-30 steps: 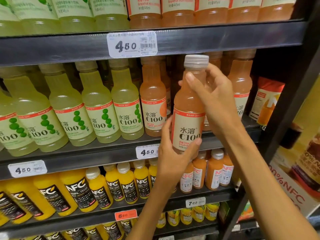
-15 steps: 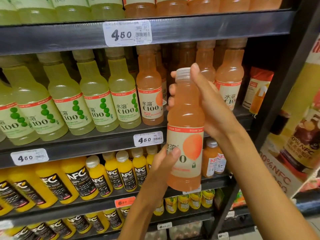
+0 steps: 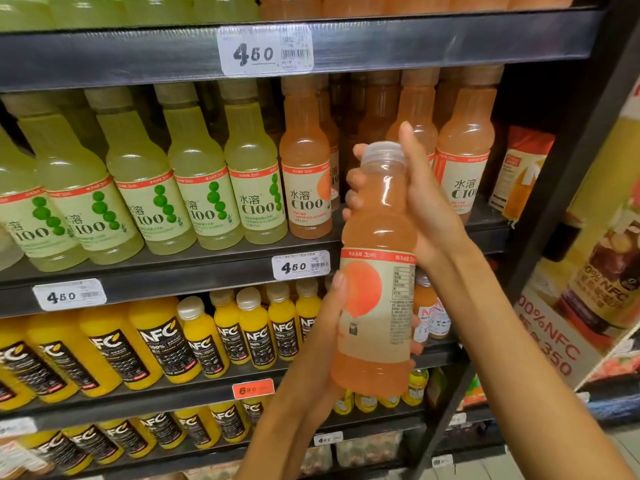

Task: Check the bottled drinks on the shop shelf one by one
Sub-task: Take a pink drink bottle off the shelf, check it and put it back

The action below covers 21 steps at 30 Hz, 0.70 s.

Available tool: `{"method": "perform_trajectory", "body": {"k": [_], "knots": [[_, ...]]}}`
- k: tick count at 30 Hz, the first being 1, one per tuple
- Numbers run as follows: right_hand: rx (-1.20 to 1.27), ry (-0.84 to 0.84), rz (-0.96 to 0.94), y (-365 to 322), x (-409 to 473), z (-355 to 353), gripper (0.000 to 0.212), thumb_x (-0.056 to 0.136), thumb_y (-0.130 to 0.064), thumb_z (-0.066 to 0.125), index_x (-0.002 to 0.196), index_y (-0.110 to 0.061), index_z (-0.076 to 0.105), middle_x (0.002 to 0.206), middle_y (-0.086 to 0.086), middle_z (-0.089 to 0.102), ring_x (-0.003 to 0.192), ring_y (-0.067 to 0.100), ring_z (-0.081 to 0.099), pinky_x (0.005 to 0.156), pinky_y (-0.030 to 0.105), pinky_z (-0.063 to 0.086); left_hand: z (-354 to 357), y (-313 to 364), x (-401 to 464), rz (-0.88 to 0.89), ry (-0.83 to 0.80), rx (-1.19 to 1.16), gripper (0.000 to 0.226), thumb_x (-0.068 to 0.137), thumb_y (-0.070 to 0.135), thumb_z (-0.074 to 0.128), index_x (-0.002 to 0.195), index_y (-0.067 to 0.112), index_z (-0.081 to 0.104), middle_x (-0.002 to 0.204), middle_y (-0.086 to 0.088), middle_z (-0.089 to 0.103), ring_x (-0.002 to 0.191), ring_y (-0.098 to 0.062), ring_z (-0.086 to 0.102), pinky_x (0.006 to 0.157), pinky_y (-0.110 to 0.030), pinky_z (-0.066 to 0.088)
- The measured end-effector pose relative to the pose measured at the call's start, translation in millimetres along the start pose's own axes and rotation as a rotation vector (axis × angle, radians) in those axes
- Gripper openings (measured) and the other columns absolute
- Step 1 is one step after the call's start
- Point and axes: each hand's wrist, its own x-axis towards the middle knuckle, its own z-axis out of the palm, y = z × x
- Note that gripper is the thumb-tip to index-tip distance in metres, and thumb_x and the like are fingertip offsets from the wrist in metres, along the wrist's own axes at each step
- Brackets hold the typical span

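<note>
2 hands hold 1 orange bottle [image 3: 375, 271] upright in front of the shelves, clear of the rows behind it. The right hand [image 3: 427, 206] is wrapped round the neck and shoulder, just under the clear cap [image 3: 384, 152]: its fingers [image 3: 353, 199] are curled round the far side and the thumb is laid up along the near side past the cap. The left hand [image 3: 325, 337] cups the lower body from the left, with the thumb pressed flat against the label [image 3: 381, 306] and fingertips showing at the bottle's right edge. On the label, a large orange disc faces left of centre and a block of fine print faces right; the print is too small to be read.

Behind the bottle, the middle shelf [image 3: 207, 271] carries green bottles [image 3: 194, 188] at the left and orange C100 bottles [image 3: 306, 188] at the right. 3 white price tags marked 4.50 are fixed to the shelf edges, 1 of them [image 3: 301, 265] just left of the held bottle. Yellow NFC bottles [image 3: 166, 344] fill the shelf below, above a red tag [image 3: 253, 389] that reads 6.90. A poster [image 3: 595, 271] with NFC printed on it is seen at the far right.
</note>
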Motion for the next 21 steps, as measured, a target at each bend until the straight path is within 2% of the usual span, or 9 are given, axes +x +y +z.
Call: {"method": "perform_trajectory", "body": {"k": [4, 6, 8, 10, 12, 15, 17, 19, 21], "knots": [[-0.165, 0.079, -0.040, -3.5, -1.7, -3.3, 0.046, 0.093, -0.056, 0.043, 0.101, -0.013, 0.055, 0.073, 0.005, 0.063, 0.063, 0.017, 0.063, 0.064, 0.034, 0.054, -2.8, 0.8, -1.0, 0.040, 0.131, 0.134, 0.061, 0.081, 0.074, 0.041, 0.123, 0.036, 0.061, 0.121, 0.000, 0.068, 0.113, -0.017, 0.063, 0.099, -0.043, 0.049], [-0.266, 0.155, -0.058, -6.1, -2.3, -5.5, 0.046, 0.090, -0.058, 0.049, 0.101, -0.014, 0.057, 0.076, 0.005, 0.066, 0.068, 0.018, 0.066, 0.066, 0.035, 0.054, -1.4, 5.0, -2.0, 0.078, 0.130, 0.176, 0.054, 0.082, 0.072, 0.041, 0.121, 0.041, 0.061, 0.122, 0.006, 0.067, 0.114, -0.013, 0.062, 0.098, -0.040, 0.048], [-0.293, 0.194, -0.043, -8.2, -2.5, -6.0, 0.046, 0.090, -0.058, 0.050, 0.101, -0.013, 0.058, 0.078, 0.006, 0.069, 0.070, 0.020, 0.068, 0.066, 0.035, 0.056, 2.3, 7.8, -2.1, 0.075, 0.128, 0.143, 0.050, 0.080, 0.072, 0.046, 0.115, 0.042, 0.065, 0.117, 0.003, 0.069, 0.109, -0.017, 0.066, 0.093, -0.041, 0.051], [-0.300, 0.201, -0.008, -8.8, -1.3, -4.8, 0.044, 0.091, -0.054, 0.050, 0.105, -0.013, 0.058, 0.080, 0.008, 0.071, 0.073, 0.021, 0.070, 0.065, 0.034, 0.057, 6.4, 10.1, -3.0, 0.057, 0.110, 0.031, 0.050, 0.077, 0.070, 0.049, 0.109, 0.037, 0.069, 0.109, -0.005, 0.072, 0.096, -0.023, 0.070, 0.081, -0.038, 0.057], [-0.261, 0.222, 0.018, -6.0, -0.3, -1.5, 0.041, 0.092, -0.048, 0.052, 0.110, -0.012, 0.059, 0.081, 0.008, 0.073, 0.076, 0.021, 0.071, 0.067, 0.033, 0.059, 10.6, 12.4, -5.6, 0.029, 0.042, -0.138, 0.056, 0.081, 0.067, 0.049, 0.113, 0.025, 0.069, 0.104, -0.013, 0.071, 0.085, -0.026, 0.070, 0.071, -0.038, 0.058], [-0.074, 0.242, 0.042, 2.9, -0.1, 0.0, 0.041, 0.092, -0.040, 0.053, 0.119, -0.010, 0.054, 0.080, 0.009, 0.072, 0.074, 0.021, 0.072, 0.064, 0.032, 0.059, 16.5, 11.9, -8.7, -0.012, -0.041, -0.316, 0.065, 0.084, 0.064, 0.047, 0.125, 0.016, 0.061, 0.106, -0.016, 0.068, 0.088, -0.027, 0.068, 0.072, -0.039, 0.056], [-0.001, 0.231, 0.080, 5.8, -0.8, 0.3, 0.032, 0.095, -0.040, 0.051, 0.110, -0.012, 0.050, 0.077, 0.008, 0.065, 0.066, 0.018, 0.068, 0.063, 0.030, 0.059, 21.6, 12.3, -11.9, -0.035, -0.057, -0.380, 0.071, 0.082, 0.063, 0.049, 0.130, 0.010, 0.057, 0.108, -0.017, 0.067, 0.091, -0.027, 0.067, 0.074, -0.041, 0.056], [0.032, 0.284, 0.149, 7.1, -1.5, -1.7, 0.031, 0.096, -0.040, 0.051, 0.105, -0.011, 0.048, 0.076, 0.006, 0.060, 0.064, 0.016, 0.064, 0.071, 0.030, 0.058, 27.4, 17.5, -15.3, -0.017, -0.106, -0.427, 0.074, 0.078, 0.059, 0.060, 0.126, 0.002, 0.058, 0.104, -0.020, 0.067, 0.088, -0.028, 0.068, 0.076, -0.042, 0.058], [0.011, 0.350, 0.220, 10.2, -2.7, -7.1, 0.032, 0.095, -0.041, 0.051, 0.101, -0.010, 0.050, 0.078, 0.008, 0.057, 0.071, 0.018, 0.060, 0.091, 0.033, 0.050, 33.4, 26.3, -14.6, 0.010, -0.127, -0.511, 0.087, 0.054, 0.045, 0.087, 0.120, -0.004, 0.060, 0.098, -0.025, 0.066, 0.081, -0.033, 0.069, 0.073, -0.046, 0.059]]}}
